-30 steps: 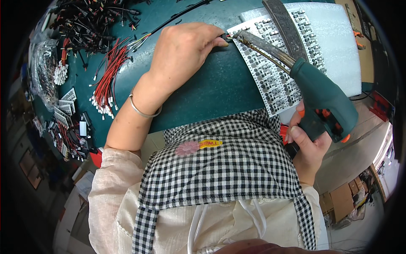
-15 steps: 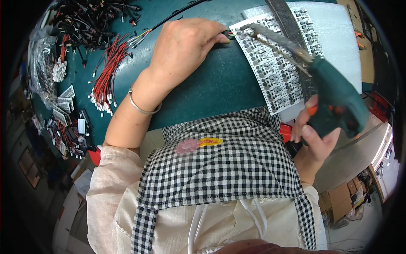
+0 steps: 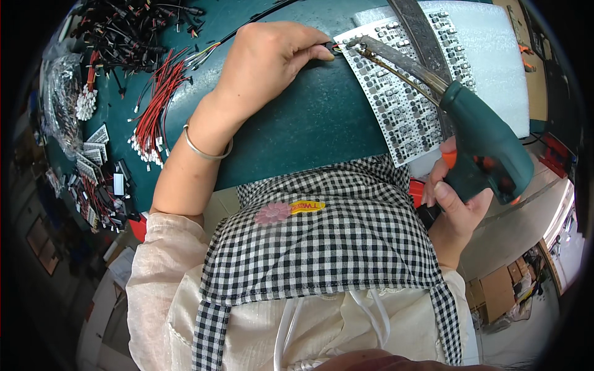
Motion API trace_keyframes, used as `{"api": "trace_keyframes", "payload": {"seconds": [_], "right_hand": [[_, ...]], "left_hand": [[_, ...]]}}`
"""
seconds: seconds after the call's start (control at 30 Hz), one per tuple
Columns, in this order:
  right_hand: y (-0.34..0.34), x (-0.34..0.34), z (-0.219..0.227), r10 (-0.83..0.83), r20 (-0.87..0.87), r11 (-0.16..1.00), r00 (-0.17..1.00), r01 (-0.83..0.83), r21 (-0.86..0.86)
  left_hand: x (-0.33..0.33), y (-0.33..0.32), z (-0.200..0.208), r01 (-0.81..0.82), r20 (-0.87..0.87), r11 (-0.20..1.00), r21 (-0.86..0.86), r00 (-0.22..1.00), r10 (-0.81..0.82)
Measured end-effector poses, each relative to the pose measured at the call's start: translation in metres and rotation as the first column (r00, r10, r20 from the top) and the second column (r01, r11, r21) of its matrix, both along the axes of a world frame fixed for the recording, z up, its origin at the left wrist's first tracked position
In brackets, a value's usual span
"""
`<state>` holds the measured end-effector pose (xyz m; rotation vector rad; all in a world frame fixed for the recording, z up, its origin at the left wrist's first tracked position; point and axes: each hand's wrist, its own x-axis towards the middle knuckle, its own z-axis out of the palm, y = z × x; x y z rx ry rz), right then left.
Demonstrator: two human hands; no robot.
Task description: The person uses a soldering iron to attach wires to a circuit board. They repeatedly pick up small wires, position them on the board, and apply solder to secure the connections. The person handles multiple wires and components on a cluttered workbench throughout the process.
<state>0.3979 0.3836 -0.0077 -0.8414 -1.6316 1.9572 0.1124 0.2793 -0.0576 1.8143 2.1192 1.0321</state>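
Green soldering gun [image 3: 495,145] in right fingers [image 3: 450,201], circuit panel [image 3: 399,108]

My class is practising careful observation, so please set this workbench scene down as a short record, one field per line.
Left hand: the left hand pinches a black cable end with thin coloured wires
Right hand: the right hand grips a green soldering gun
Gun tip: over the circuit-board sheet, near its upper-left corner; contact unclear
Across the sheet: dark bar
Table left: red wires with white connectors; black cables farther back
Clothing: checked apron
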Motion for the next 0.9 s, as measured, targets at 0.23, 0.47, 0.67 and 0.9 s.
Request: {"api": "trace_keyframes", "payload": {"seconds": [0.23,0.47,0.67,0.9], "right_hand": [[-0.001,0.006,-0.001,0.056,0.059,0.996,0.997,-0.051,-0.077],[-0.007,0.003,-0.002,0.001,0.127,1.0,0.992,-0.002,0.008],[0.012,0.001,0.011,0.048,-0.059,0.994,0.997,-0.053,-0.091],[0.017,0.0,0.01,0.064,-0.081,0.996,0.995,-0.069,-0.06]], "left_hand": [[0.001,0.0,0.002,0.001,-0.009,1.0,-0.013,1.0,-0.001],[0.003,-0.001,0.004,-0.015,-0.055,1.0,-0.019,0.998,0.014],[0.002,-0.001,0.005,0.003,-0.08,1.0,-0.008,0.997,-0.004],[0.003,0.0,0.006,-0.002,-0.108,1.0,-0.011,0.994,0.001]]}}
